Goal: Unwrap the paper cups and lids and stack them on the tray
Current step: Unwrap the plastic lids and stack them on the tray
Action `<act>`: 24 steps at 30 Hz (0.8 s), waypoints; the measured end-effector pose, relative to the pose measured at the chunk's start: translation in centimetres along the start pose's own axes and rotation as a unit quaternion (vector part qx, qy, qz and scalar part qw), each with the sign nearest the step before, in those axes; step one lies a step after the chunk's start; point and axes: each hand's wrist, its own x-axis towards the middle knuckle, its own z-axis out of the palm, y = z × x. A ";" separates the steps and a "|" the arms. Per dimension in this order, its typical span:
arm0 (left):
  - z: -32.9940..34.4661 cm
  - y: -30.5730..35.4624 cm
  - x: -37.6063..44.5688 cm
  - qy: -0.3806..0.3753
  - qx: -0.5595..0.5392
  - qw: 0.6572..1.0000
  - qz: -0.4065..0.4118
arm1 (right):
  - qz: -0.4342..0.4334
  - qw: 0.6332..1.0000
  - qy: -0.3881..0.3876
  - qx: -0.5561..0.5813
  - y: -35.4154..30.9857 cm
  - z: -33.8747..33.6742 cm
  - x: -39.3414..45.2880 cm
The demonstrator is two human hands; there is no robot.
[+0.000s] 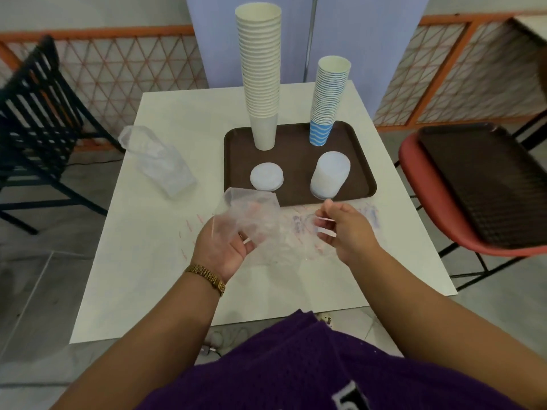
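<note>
White and square, the table (154,276) stands on a grey tiled floor with an orange lattice fence (124,69) behind it and a black slatted chair (32,113) off to the left. On the far half of the table sits a dark brown tray (299,161). At its back left stands a tall stack of plain white paper cups (262,75), upright, and at its back right a shorter stack of blue wave-patterned cups (327,99), also upright and well apart from the first. In front of the white cups lies a low pile of white lids (266,176), and in front of the blue cups a taller stack of lids (330,176) near the tray's front right corner. Just in front of the tray, both hands are raised over the table with a crumpled clear plastic wrapper (266,226) between them. The left hand (225,247), palm turned up and a gold watch band (207,278) on its wrist, has its fingers curled round the left part of the wrapper. The right hand (340,229) pinches the wrapper's right edge between thumb and fingertips. A second clear wrapper (157,161) lies empty on the table to the left of the tray, apart from everything else. To the right of the table a red-seated chair (420,208) carries another dark tray (485,184). A purple mesh shirt (296,365) fills the bottom of the view
</note>
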 end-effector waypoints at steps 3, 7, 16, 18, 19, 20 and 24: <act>-0.1 0.3 0.0 -0.016 -0.020 1.000 0.002 | 0.004 0.996 -0.082 -0.023 0.2 0.0 -0.7; 0.9 0.5 0.1 -0.048 -0.025 0.998 -0.011 | -0.048 0.971 -0.187 -0.144 1.2 2.0 -2.3; -1.5 1.6 0.8 -0.034 -0.072 0.997 0.005 | -0.046 0.998 0.022 0.044 0.0 -0.5 -0.5; -1.4 1.3 1.1 -0.027 -0.071 0.997 -0.005 | -0.050 0.996 -0.065 0.018 0.4 -0.1 -0.8; -1.1 1.2 1.1 -0.028 -0.077 0.997 -0.012 | -0.055 0.991 -0.125 -0.007 0.7 0.5 -1.2; -0.7 1.1 1.0 -0.027 -0.082 0.996 -0.020 | -0.069 0.981 -0.175 -0.048 1.1 1.0 -1.5; 0.3 0.5 0.9 -0.015 -0.082 0.996 -0.045 | -0.151 0.957 -0.137 -0.207 1.6 3.0 -2.0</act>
